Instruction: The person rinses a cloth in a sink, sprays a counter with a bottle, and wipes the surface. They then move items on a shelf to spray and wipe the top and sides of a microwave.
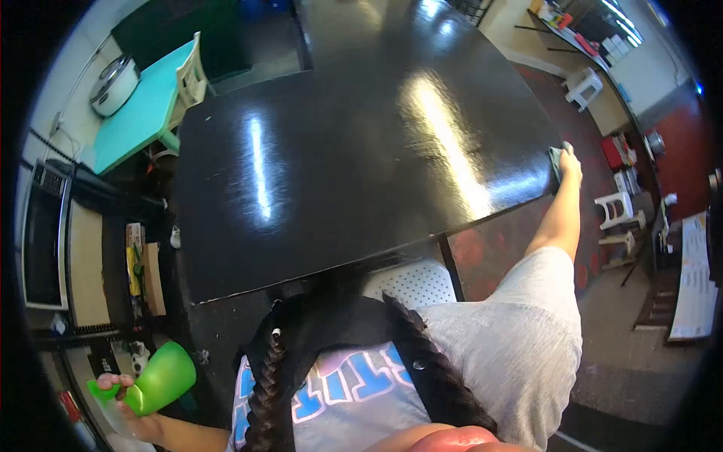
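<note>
My left hand is at the lower left, its fingers closed around the narrow end of a green spray bottle. The bottle is tilted, with its wide base pointing up and right, away from the table. Stretched far out, my right hand is at the right corner of the black glossy table. Its fingers are closed on a greyish-green cloth, which touches the table's edge. My hand hides part of the cloth.
A white perforated stool is under the table's near edge. At the back left, a turquoise table holds a rice cooker, with a beige chair beside it. White stools stand on the right. A dark-framed appliance is at the left.
</note>
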The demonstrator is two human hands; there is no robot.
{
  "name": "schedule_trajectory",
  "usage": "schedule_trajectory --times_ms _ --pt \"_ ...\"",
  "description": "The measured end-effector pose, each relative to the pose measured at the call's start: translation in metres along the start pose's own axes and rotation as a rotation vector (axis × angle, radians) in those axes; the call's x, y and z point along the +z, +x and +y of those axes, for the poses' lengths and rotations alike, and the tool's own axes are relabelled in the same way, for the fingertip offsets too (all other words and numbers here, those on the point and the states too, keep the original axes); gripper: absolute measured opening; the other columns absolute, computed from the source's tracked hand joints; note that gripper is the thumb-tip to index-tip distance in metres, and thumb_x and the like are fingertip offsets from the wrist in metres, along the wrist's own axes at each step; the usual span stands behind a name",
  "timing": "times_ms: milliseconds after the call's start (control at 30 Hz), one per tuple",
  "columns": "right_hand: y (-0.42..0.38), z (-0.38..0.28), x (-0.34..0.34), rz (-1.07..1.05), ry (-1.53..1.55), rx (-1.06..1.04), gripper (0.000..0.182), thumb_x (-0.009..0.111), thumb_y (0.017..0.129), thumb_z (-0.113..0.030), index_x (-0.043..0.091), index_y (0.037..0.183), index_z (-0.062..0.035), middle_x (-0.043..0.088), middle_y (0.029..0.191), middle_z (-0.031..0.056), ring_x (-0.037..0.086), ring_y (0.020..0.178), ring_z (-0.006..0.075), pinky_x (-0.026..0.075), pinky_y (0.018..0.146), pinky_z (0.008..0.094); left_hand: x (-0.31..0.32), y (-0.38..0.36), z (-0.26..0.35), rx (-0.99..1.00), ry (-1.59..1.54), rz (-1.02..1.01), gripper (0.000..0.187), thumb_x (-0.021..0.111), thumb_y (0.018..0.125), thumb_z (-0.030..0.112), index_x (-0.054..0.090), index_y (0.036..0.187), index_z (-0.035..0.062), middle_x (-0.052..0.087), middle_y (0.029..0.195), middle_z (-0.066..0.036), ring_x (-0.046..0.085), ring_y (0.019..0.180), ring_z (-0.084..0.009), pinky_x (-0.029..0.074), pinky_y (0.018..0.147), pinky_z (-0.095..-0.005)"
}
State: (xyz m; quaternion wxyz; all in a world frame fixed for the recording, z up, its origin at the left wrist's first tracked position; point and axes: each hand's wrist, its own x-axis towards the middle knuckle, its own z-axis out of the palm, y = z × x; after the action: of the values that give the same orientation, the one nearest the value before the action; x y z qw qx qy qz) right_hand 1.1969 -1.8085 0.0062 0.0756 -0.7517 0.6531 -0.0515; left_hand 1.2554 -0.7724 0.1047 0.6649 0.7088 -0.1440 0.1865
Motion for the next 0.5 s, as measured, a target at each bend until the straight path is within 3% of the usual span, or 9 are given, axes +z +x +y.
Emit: schedule_trajectory --times_ms 133,200,267,300,333,367,400,467,500 --pt "0.013 -0.002 0.05 0.181 -0.138 -0.163 0.055 0.034 0.099 -0.042 0.037 0.149 -0.0204 0.039 0.151 0.0109 0.039 0.137 0.0391 0.03 0.112 0.0561 -0.029 -0.021 0.002 0.037 0.09 0.063 0.042 0.062 0.094 0.026 0.049 0.117 -0.0068 0.051 0.111 -0.013 0.052 0.092 -0.0195 0.045 0.083 -0.031" --pt "-0.026 -0.03 0.055 0.253 -0.223 -0.558 0.05 0.04 0.098 -0.033 0.043 0.145 -0.0173 0.04 0.151 0.0107 0.042 0.135 0.0369 0.035 0.11 0.0532 -0.05 -0.008 -0.014 -0.005 0.114 0.057 0.045 0.062 0.093 0.029 0.05 0.116 -0.0071 0.051 0.111 -0.013 0.052 0.093 -0.0203 0.045 0.08 -0.031" --pt "-0.137 -0.083 0.042 0.369 -0.256 -0.936 0.05 0.038 0.098 -0.029 0.044 0.142 -0.0056 0.044 0.147 0.0162 0.04 0.136 0.0356 0.03 0.114 0.0442 -0.068 0.006 -0.033 -0.043 0.128 0.057 0.048 0.063 0.092 0.033 0.051 0.115 -0.0075 0.051 0.11 -0.014 0.052 0.094 -0.0211 0.044 0.077 -0.031" --pt "-0.167 -0.125 0.046 0.194 -0.129 -0.818 0.049 0.04 0.098 -0.028 0.046 0.142 -0.0074 0.042 0.148 0.0174 0.04 0.136 0.035 0.028 0.115 0.0429 -0.075 0.016 -0.043 -0.051 0.131 0.065 0.05 0.063 0.091 0.035 0.052 0.115 -0.0077 0.051 0.11 -0.014 0.052 0.095 -0.0215 0.044 0.076 -0.031" --pt "-0.215 -0.16 0.047 0.19 -0.094 -0.931 0.05 0.043 0.098 -0.028 0.044 0.144 -0.008 0.04 0.15 0.0166 0.037 0.138 0.0349 0.026 0.117 0.0419 -0.076 0.04 -0.051 -0.002 0.21 -0.006 0.046 0.065 0.09 0.031 0.056 0.112 -0.0083 0.056 0.105 -0.015 0.055 0.091 -0.0215 0.046 0.068 -0.0307" --pt "-0.274 -0.193 0.04 0.198 -0.141 -1.031 0.052 0.045 0.097 -0.027 0.041 0.146 -0.0098 0.038 0.152 0.016 0.033 0.141 0.0353 0.024 0.118 0.0417 -0.061 0.06 -0.064 0.062 0.196 -0.005 0.041 0.064 0.09 0.028 0.059 0.109 -0.0074 0.059 0.101 -0.015 0.057 0.083 -0.0205 0.047 0.063 -0.03" --pt "-0.323 -0.225 0.041 0.055 -0.029 -1.028 0.054 0.043 0.097 -0.027 0.037 0.149 -0.0139 0.033 0.155 0.0129 0.028 0.144 0.0351 0.022 0.117 0.0472 -0.042 0.084 -0.074 0.129 0.169 -0.021 0.039 0.063 0.09 0.027 0.059 0.108 -0.0079 0.059 0.101 -0.015 0.057 0.079 -0.0195 0.047 0.065 -0.0288" --pt "-0.43 -0.276 0.031 -0.026 -0.009 -1.228 0.055 0.047 0.096 -0.028 0.037 0.148 -0.0115 0.033 0.155 0.0133 0.028 0.143 0.0368 0.022 0.117 0.0487 -0.034 0.133 -0.094 0.226 0.141 -0.277 0.03 0.06 0.091 0.013 0.059 0.113 -0.007 0.061 0.102 -0.014 0.058 0.078 -0.0174 0.049 0.067 -0.0285" --pt "-0.477 -0.291 0.031 -0.037 0.015 -1.332 0.054 0.048 0.096 -0.028 0.038 0.147 -0.0114 0.033 0.155 0.0131 0.028 0.143 0.0369 0.023 0.117 0.0492 -0.011 0.145 -0.098 0.125 0.074 -0.164 0.043 0.069 0.087 0.027 0.058 0.109 -0.0082 0.061 0.097 -0.013 0.059 0.075 -0.0162 0.048 0.066 -0.0268"
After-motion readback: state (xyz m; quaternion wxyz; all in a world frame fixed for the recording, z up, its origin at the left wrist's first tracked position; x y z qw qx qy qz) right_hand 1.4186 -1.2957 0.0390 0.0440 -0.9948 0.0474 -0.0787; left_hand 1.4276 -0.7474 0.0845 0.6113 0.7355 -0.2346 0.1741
